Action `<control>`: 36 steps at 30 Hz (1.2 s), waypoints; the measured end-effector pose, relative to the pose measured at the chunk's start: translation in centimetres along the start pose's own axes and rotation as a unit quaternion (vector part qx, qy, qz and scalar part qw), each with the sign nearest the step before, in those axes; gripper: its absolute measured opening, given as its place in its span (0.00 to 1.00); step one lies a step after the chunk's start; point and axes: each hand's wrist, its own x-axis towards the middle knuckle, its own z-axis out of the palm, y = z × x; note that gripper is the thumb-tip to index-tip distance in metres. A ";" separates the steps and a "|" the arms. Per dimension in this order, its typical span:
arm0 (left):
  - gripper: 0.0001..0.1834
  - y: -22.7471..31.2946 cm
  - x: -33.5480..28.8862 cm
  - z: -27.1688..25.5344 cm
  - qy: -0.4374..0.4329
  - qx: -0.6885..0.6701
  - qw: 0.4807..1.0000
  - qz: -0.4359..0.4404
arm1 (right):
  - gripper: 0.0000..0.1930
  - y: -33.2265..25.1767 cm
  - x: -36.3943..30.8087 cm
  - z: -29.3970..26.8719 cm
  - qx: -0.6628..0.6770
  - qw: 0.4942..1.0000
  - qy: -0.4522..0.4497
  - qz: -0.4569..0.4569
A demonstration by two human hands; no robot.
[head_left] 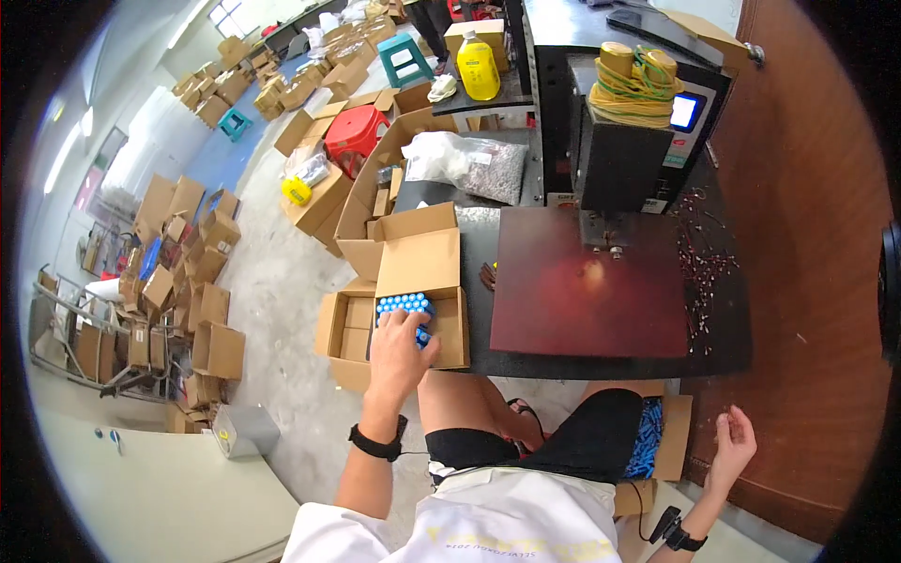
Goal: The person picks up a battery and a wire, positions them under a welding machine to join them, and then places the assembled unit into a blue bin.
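Several blue cylindrical battery cells (405,303) stand upright, close together, in an open cardboard box (449,328) at the table's front left. My left hand (399,352) reaches over them from the near side, fingers and thumb curled around part of the group; its palm hides the cells below. My right hand (735,439) hangs in the air at the right, fingers loosely bent and apart, holding nothing visible. Nearest to it is a cardboard box (674,436) beside my leg, filled with loose blue cylinders (646,446).
On the black table (601,366) stands a black machine (624,159) with a lit screen, over a dark red board (587,310). Small parts (699,267) lie scattered at its right. A bag of small pieces (479,169) and a yellow bottle (479,68) are behind. Cartons (221,347) fill the left.
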 end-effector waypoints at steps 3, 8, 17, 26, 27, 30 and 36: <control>0.13 -1.0 -0.3 0.0 -0.140 0.123 0.982 -0.013 | 0.10 -2.0 1.1 1.5 0.028 0.996 -0.077 -0.046; 0.13 -1.2 -0.1 0.7 -0.150 0.145 0.978 0.002 | 0.03 -7.5 1.7 6.1 0.050 0.978 -0.131 -0.156; 0.10 6.3 3.5 -2.3 -0.054 -0.348 0.931 -0.094 | 0.05 -12.8 1.9 13.9 0.020 0.949 -0.140 -0.284; 0.09 10.2 6.3 0.5 -0.102 -0.040 0.973 0.203 | 0.05 -12.1 1.8 17.7 0.057 0.952 -0.139 -0.268; 0.09 10.3 6.6 0.9 -0.091 -0.073 0.970 0.212 | 0.05 -12.1 1.8 17.7 0.058 0.949 -0.135 -0.277; 0.10 11.2 7.6 2.3 -0.079 -0.150 0.961 0.219 | 0.05 -11.9 1.8 17.8 0.069 0.953 -0.134 -0.261; 0.14 14.7 9.0 5.2 -0.073 -0.268 0.951 0.133 | 0.06 -12.5 1.8 17.7 0.079 0.953 -0.156 -0.247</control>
